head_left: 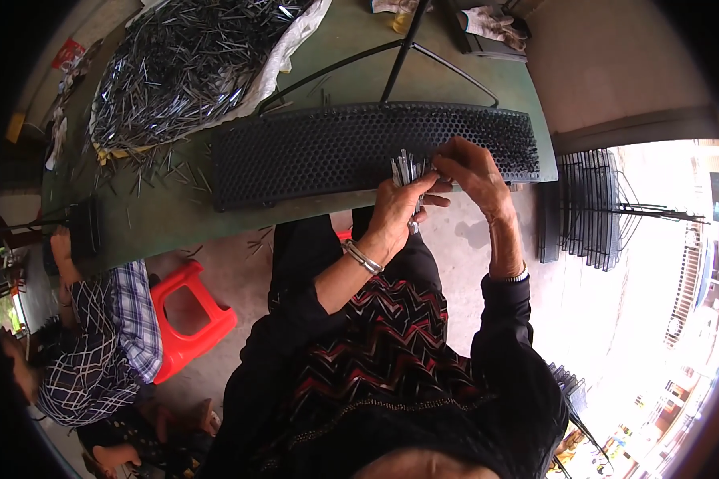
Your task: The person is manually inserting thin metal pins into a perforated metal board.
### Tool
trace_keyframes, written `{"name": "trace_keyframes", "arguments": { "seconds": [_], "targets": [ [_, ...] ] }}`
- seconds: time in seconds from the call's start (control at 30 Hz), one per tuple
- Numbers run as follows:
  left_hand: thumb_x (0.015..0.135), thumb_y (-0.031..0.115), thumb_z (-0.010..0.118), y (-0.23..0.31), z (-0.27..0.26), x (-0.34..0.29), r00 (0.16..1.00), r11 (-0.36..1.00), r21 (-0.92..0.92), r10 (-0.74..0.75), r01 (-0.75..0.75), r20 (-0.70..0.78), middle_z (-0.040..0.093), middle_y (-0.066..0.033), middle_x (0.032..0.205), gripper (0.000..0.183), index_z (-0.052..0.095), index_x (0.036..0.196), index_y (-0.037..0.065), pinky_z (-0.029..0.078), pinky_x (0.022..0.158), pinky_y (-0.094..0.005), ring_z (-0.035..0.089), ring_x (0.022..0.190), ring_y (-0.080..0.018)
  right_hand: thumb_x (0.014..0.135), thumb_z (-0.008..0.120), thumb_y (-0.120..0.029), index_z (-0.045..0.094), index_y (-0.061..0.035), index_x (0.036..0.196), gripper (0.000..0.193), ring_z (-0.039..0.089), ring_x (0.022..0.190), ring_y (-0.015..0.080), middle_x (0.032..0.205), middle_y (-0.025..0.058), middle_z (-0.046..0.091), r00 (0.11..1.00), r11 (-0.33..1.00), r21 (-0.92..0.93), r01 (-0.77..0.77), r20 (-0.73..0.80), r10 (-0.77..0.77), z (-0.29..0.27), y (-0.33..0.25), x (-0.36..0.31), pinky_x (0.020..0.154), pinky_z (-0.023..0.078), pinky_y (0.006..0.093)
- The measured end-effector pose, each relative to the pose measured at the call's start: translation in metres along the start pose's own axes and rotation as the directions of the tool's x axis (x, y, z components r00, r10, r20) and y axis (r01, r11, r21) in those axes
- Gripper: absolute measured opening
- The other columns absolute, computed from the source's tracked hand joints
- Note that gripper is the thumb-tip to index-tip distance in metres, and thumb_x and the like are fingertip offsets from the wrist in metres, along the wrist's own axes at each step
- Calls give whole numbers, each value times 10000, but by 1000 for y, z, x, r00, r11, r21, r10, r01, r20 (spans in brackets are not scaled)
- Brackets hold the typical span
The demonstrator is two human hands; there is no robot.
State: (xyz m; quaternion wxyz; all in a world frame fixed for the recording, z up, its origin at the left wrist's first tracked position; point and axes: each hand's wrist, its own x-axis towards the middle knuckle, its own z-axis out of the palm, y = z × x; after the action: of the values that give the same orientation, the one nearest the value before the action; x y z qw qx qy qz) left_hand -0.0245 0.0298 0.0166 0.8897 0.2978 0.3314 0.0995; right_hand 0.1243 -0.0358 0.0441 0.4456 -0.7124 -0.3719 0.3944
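My left hand (395, 209) is closed round a bundle of thin grey metal strips (405, 168), whose ends stick up above the fingers. Close beside its thumb, my right hand (479, 182) has its fingertips pinched together; whatever is between them is too small or hidden to make out. Both hands are at the near edge of a long black panel (303, 152) full of small round holes, which lies along the table's front edge. Toward the panel's right end, many holes have dark strips (510, 142) standing in them.
Loose strips are heaped on a white sack (284, 60) at the far left of the green table (156, 231). A black metal frame (410, 44) rises behind the panel. Stacked black panels (591, 209) stand right; a red stool (220, 326) and another person (88, 363) are left.
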Motion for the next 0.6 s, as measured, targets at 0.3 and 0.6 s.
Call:
{"name": "trace_keyframes", "arguments": {
  "seconds": [0.3,0.6],
  "targets": [
    [876,241,648,0,2,3,1000,998,-67,15,-16,-19,695,-110,887,198,605,971,72,317,414,-203,685,719,-178,862,574,-50,585,27,883,81,621,654,132,778,82,645,928,998,-47,50,-366,-63,-14,-5,1,609,494,244],
    [914,199,586,-15,4,8,983,972,-171,-143,161,115,669,-138,968,246,582,1103,42,431,563,-228,623,783,-159,886,567,-110,566,-34,917,83,639,615,128,672,73,648,698,909,-395,133,-614,-368,-28,14,40,588,492,266]
  ]
}}
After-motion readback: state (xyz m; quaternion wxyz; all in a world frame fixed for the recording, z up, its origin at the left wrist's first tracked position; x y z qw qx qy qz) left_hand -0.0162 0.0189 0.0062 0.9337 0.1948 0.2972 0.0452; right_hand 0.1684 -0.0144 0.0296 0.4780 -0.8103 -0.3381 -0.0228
